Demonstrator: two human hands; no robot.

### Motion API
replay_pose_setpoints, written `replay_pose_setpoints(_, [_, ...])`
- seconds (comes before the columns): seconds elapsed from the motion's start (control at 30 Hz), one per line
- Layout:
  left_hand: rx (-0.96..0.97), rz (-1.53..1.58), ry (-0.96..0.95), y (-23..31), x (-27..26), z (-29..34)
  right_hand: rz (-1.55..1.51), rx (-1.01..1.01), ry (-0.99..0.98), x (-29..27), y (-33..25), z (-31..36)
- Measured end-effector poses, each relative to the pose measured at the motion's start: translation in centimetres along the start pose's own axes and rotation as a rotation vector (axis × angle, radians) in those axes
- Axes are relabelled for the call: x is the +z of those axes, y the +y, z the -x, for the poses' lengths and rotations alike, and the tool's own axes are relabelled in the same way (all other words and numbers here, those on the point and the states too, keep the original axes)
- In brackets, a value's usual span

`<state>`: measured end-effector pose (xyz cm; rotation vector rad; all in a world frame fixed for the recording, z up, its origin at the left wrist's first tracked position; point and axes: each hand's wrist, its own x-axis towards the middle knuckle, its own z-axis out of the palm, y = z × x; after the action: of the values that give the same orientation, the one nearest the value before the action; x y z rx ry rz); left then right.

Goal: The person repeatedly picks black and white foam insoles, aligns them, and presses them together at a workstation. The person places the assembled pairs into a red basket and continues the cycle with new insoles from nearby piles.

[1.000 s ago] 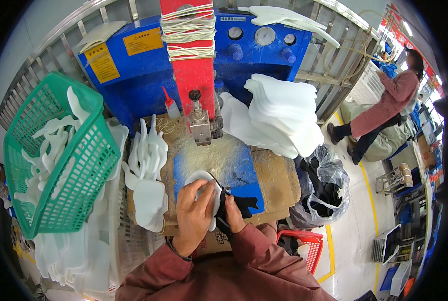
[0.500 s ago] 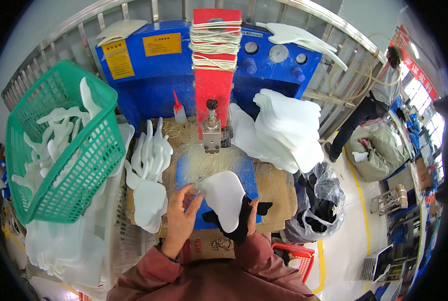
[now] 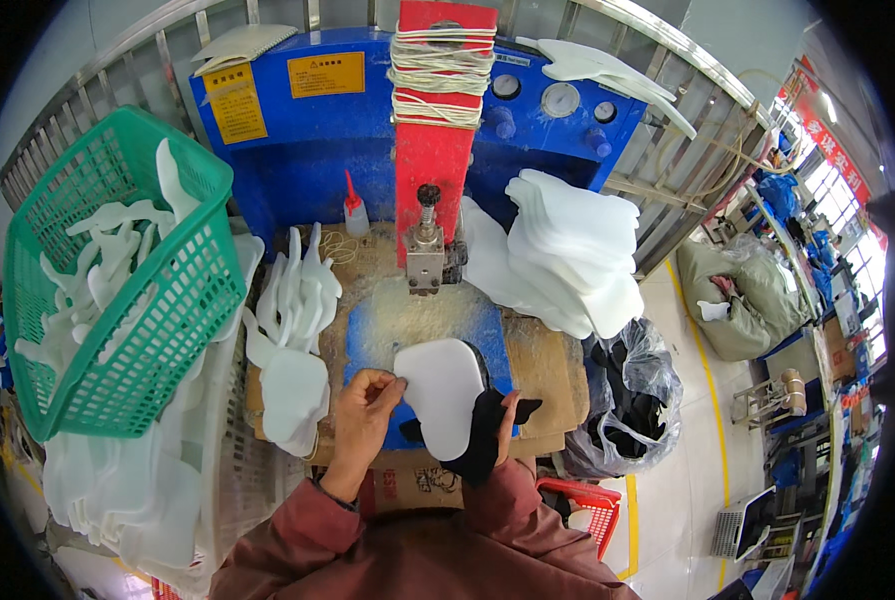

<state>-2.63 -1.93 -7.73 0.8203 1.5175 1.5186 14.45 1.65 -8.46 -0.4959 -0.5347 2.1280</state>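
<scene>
In front of me lies a smooth white shaped pad (image 3: pixel 441 385), broad at the far end and narrower toward me. Black fabric (image 3: pixel 479 440) lies behind its right side, with a flap sticking out to the right. My right hand (image 3: pixel 505 428) grips the fabric and pad from the right, thumb upward, other fingers hidden. On the left, my left hand (image 3: pixel 365 412) pinches the pad's left edge between thumb and fingertips. The pad is over a blue board (image 3: pixel 362 350) dusted with pale powder, just on my side of the press's metal head (image 3: pixel 425 262).
A red arm wound with cord (image 3: pixel 437 120) rises from the blue machine (image 3: pixel 307 150). White pads are stacked left (image 3: pixel 295 395) and right (image 3: pixel 577 250). A green basket (image 3: pixel 157 340) of white pieces stands left; a plastic bag (image 3: pixel 657 430) of black pieces, right. A red-tipped bottle (image 3: pixel 355 212) stands behind.
My left fingers have closed from a loose spread to a pinch at the pad's edge. The pad has turned slightly more upright. The person standing at the right is out of view.
</scene>
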Motion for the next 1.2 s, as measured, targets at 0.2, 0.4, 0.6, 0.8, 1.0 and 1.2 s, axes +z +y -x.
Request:
replay_pose_setpoints(0.2, [-0.047,0.079,-0.026,-0.9,0.2,-0.3,0.014,0.055,0.013,-0.6,0.1,0.4])
replay_pose_setpoints(0.4, [-0.119,0.215,-0.012,-0.7,-0.2,0.0,0.014,0.005,0.023,-1.0,0.3,-0.3])
replay_pose_setpoints(0.6, [0.222,-0.254,0.107,1.4,0.2,0.7,0.117,-0.058,-0.048,-0.9,0.7,-0.5])
replay_pose_setpoints(0.8, [0.518,-0.482,0.077,4.1,1.7,2.3,0.14,-0.037,-0.041,-1.9,1.5,-0.5])
replay_pose_setpoints(1.0, [0.521,-0.497,-0.026,3.9,3.5,2.9,0.338,-0.063,-0.01,-3.9,2.6,-0.6])
replay_pose_setpoints(1.2, [0.578,-0.563,0.014,2.7,3.5,2.7,0.518,-0.161,-0.103,-3.6,2.5,-0.4])
